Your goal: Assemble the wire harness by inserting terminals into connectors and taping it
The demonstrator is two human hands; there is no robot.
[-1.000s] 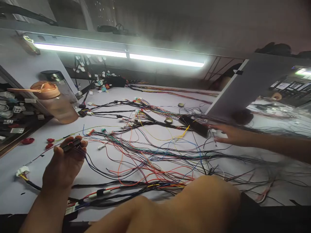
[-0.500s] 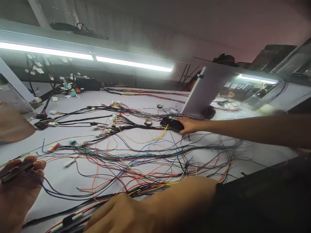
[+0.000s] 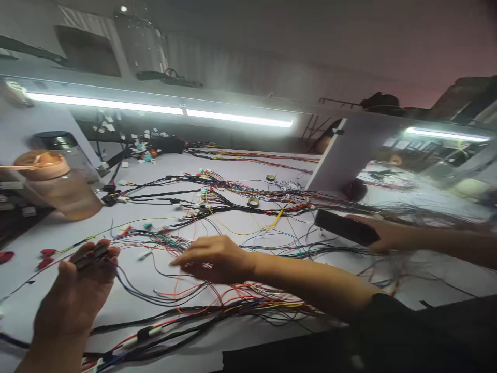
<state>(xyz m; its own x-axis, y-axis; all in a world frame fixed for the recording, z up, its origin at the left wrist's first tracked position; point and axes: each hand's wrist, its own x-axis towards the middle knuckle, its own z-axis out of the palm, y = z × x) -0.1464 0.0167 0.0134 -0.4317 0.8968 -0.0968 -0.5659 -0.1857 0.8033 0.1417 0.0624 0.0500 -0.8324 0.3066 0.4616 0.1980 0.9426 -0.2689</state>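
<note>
My left hand (image 3: 77,290) is closed around a black connector (image 3: 91,257), palm turned up. Dark blue and black wires (image 3: 132,292) trail from the connector toward the right. My right hand (image 3: 217,259) hovers over the loose wires in the middle, pointing left. Its fingers are loosely bent and apart, with nothing visible in them; their undersides are partly hidden. Under and around it lie thin red wires (image 3: 182,295). A white-tipped lead (image 3: 144,255) lies between my two hands. Closer to me runs a thick taped harness (image 3: 163,339).
From the right a co-worker's hand (image 3: 373,233) holds a flat black oblong object (image 3: 344,227). Two tape rolls (image 3: 253,202) sit among branching harnesses (image 3: 225,208). A bottle with a peach-coloured lid (image 3: 64,191) stands at left. A white partition (image 3: 330,155) rises at back right.
My right hand has risen from the near harness to above the middle wires. The co-worker's hand has lifted the black object and carried it right. The view has shifted left, showing the bottle.
</note>
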